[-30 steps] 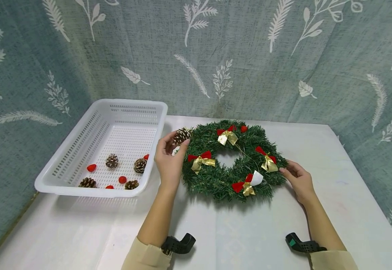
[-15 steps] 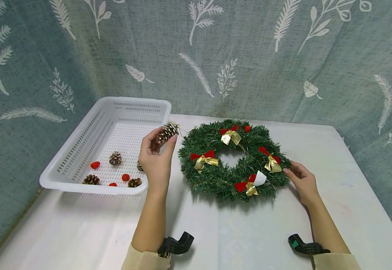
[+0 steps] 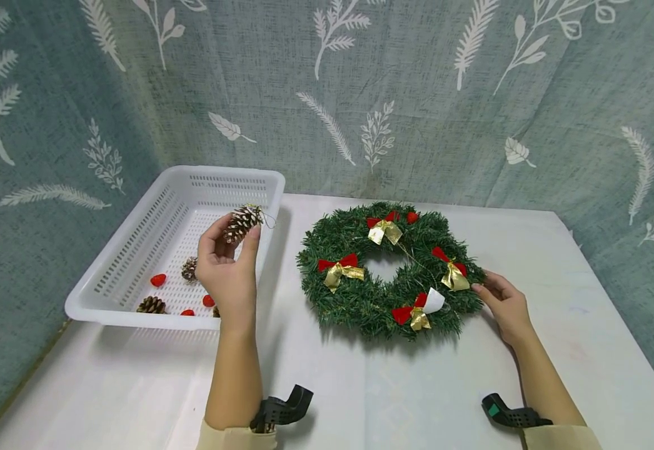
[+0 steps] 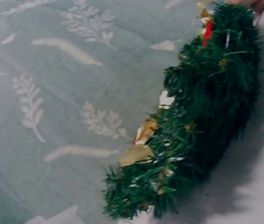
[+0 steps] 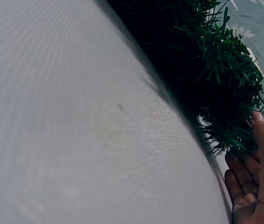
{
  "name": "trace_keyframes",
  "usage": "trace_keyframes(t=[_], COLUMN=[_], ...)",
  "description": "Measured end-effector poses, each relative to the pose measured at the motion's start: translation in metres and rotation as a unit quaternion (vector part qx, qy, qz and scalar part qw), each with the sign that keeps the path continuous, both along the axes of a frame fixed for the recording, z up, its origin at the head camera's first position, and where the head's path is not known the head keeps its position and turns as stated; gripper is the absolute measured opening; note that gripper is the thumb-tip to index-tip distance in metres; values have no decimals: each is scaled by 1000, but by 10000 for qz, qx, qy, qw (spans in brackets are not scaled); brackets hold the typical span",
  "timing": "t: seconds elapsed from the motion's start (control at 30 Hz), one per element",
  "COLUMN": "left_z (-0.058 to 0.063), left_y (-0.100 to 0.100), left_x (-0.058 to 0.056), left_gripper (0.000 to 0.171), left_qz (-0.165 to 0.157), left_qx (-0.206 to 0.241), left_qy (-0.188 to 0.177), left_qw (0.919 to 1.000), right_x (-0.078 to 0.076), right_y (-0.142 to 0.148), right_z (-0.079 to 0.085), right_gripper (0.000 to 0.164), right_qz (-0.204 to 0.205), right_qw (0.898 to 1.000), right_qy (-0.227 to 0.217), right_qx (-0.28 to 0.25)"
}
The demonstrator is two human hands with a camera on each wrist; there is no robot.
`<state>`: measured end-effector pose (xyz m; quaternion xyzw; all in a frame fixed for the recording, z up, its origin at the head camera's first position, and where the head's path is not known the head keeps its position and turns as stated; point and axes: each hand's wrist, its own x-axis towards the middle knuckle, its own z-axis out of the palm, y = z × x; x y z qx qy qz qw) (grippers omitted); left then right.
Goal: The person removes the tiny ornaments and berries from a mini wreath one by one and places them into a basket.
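My left hand (image 3: 227, 275) pinches a frosted pine cone (image 3: 242, 223) between thumb and fingers, held up over the basket's right side. A thin cord loop (image 3: 269, 220) sticks out from the cone. To the right lies a green Christmas wreath (image 3: 349, 312) decorated with several red-and-gold bows (image 3: 342, 269) and a small red ornament (image 3: 412, 217). My right hand (image 3: 504, 306) grips the wreath's right edge, thumb on top and fingers beneath, as the right wrist view shows at close range. The left wrist view takes in the wreath from the side, without my left hand.
A white slotted basket (image 3: 93, 312) stands left of the wreath. Inside it are pine cones (image 3: 151, 305) and red strawberry-like pieces (image 3: 158, 280), partly hidden by my left hand. A leaf-patterned curtain (image 3: 282, 137) hangs behind the white table (image 3: 327, 387).
My left hand has carried the pine cone leftward, from the wreath's left edge to over the basket. My right hand keeps its grip on the wreath.
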<state>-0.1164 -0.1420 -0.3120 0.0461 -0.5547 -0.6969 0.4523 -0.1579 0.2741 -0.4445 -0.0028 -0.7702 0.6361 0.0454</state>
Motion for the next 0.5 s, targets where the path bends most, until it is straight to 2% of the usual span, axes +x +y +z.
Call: trace_keyframes(t=[0.17, 0.33, 0.4, 0.5], left_z=[1, 0, 0, -4], left_y=[-14, -36, -44, -54], left_x=[2, 2, 2, 3], left_gripper=[38, 40, 40, 41], left_qz=[274, 584, 704, 871], left_qx=[49, 486, 671, 708], left_qy=[-28, -217, -256, -387], left_qw=[9996, 9969, 9949, 9929], right_x=[-2, -2, -1, 0], right_y=[-1, -1, -1, 0], right_z=[-1, -2, -2, -1], right_gripper=[27, 27, 27, 26], right_qz=[87, 117, 97, 82], right_qw=[9999, 9999, 9999, 9998], right_qy=[27, 35, 29, 27], right_qx=[85, -105, -21, 164])
